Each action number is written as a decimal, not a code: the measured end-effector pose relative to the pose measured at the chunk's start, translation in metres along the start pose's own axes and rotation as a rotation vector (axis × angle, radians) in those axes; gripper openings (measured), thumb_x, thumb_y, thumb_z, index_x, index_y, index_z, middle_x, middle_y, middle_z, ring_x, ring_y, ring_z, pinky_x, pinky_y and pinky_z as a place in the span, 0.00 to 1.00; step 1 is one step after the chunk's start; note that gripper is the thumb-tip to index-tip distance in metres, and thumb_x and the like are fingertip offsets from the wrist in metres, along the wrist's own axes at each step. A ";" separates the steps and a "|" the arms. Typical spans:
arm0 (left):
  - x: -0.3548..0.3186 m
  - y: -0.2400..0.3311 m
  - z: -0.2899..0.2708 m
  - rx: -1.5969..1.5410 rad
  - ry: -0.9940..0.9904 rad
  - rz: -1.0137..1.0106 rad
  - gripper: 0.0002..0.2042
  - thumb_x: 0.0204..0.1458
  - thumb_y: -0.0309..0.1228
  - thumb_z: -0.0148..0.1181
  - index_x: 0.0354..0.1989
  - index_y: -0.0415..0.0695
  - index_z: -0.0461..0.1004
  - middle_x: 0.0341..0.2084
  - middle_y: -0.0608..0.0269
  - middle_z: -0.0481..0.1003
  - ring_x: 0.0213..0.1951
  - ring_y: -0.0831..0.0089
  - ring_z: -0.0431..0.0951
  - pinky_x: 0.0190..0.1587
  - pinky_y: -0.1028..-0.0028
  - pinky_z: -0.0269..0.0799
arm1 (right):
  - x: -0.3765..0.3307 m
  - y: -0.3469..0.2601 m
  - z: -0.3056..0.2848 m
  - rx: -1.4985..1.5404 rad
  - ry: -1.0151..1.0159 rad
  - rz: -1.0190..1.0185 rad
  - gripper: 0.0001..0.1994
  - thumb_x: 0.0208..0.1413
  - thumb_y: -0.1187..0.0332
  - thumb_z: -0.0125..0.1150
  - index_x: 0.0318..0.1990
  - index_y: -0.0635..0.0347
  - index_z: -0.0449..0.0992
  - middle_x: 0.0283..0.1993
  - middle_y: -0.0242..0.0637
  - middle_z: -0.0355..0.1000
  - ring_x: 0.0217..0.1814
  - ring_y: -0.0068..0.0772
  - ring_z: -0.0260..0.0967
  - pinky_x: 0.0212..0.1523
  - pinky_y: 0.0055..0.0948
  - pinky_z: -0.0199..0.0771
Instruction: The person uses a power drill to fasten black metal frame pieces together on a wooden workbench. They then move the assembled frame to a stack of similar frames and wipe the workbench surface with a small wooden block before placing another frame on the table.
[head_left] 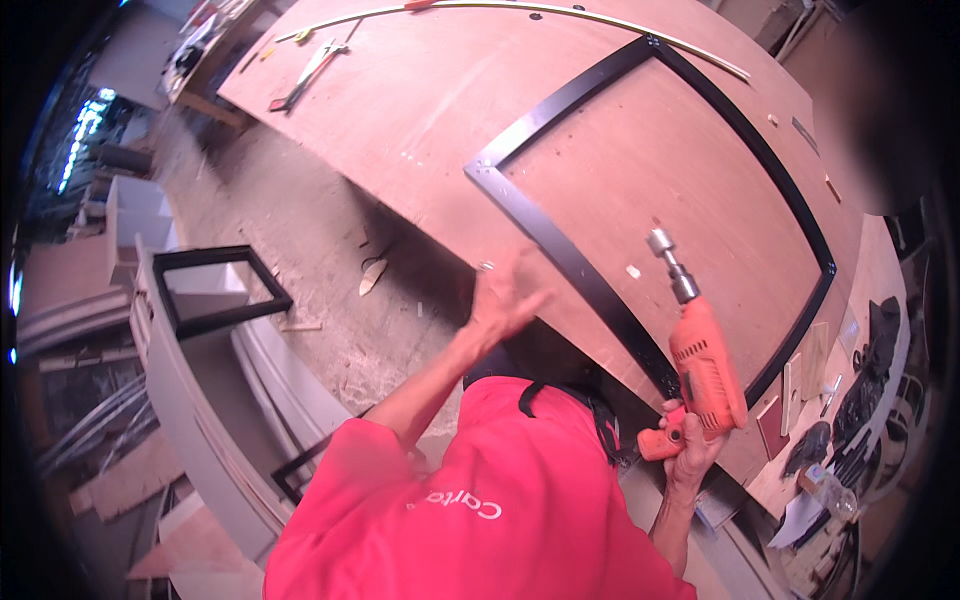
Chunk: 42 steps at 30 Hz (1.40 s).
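Note:
My right hand [690, 450] is wrapped round the handle of an orange power drill [708, 365]. Its silver chuck holds a wide cylindrical bit [660, 240] that points away from me, over the opening of a black rectangular frame [565, 262]. That frame lies flat on a large wooden table [400, 150], with small holes or screws visible at its corners. Close to the table's near edge, left of the frame, my left hand [500, 300] is held out with its fingers spread. It holds nothing; whether it touches the table I cannot tell.
A clamp-like tool [315, 72] and a long thin pale strip [560, 8] lie on the table's far side. To the left, a smaller black frame [235, 316] rests on a grey cabinet-like piece. Black plastic [870, 390] and a clear bottle [838, 500] are at the right.

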<state>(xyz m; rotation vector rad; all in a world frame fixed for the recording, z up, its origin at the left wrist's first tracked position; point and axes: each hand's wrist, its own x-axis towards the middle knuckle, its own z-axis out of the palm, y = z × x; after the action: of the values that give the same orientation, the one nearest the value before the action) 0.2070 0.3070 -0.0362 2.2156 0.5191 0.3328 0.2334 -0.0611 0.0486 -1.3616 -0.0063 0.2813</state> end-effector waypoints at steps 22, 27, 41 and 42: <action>0.090 -0.117 -0.050 0.295 -0.374 0.307 0.50 0.48 0.59 0.74 0.79 0.53 0.62 0.83 0.54 0.51 0.84 0.58 0.45 0.69 0.14 0.34 | -0.003 -0.017 0.202 -0.162 0.179 0.071 0.30 0.66 0.64 0.71 0.68 0.68 0.65 0.44 0.48 0.81 0.34 0.31 0.79 0.34 0.27 0.82; 0.073 -0.103 -0.054 0.039 -0.607 1.168 0.28 0.57 0.48 0.72 0.63 0.49 0.77 0.70 0.56 0.73 0.75 0.61 0.68 0.72 0.22 0.44 | 0.015 -0.019 0.212 -0.231 0.154 0.147 0.31 0.63 0.63 0.75 0.67 0.69 0.68 0.42 0.45 0.81 0.35 0.28 0.78 0.37 0.27 0.80; 0.125 -0.053 -0.070 -1.799 -0.895 -1.178 0.12 0.74 0.39 0.57 0.56 0.47 0.79 0.52 0.64 0.83 0.53 0.68 0.84 0.59 0.60 0.81 | 0.075 -0.043 0.300 -0.858 0.069 0.353 0.38 0.60 0.55 0.78 0.69 0.69 0.65 0.45 0.42 0.80 0.38 0.28 0.78 0.39 0.27 0.79; 0.128 -0.049 -0.070 -1.826 -0.884 -1.201 0.12 0.73 0.39 0.58 0.56 0.48 0.79 0.52 0.64 0.82 0.54 0.69 0.83 0.59 0.60 0.81 | 0.078 -0.050 0.306 -0.822 0.088 0.421 0.43 0.59 0.55 0.79 0.72 0.70 0.62 0.50 0.43 0.79 0.42 0.30 0.79 0.45 0.30 0.80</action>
<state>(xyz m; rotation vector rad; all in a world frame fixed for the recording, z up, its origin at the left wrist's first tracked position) 0.2793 0.4421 -0.0221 -0.0155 0.5274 -0.6147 0.2671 0.2401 0.1493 -2.1922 0.2668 0.6138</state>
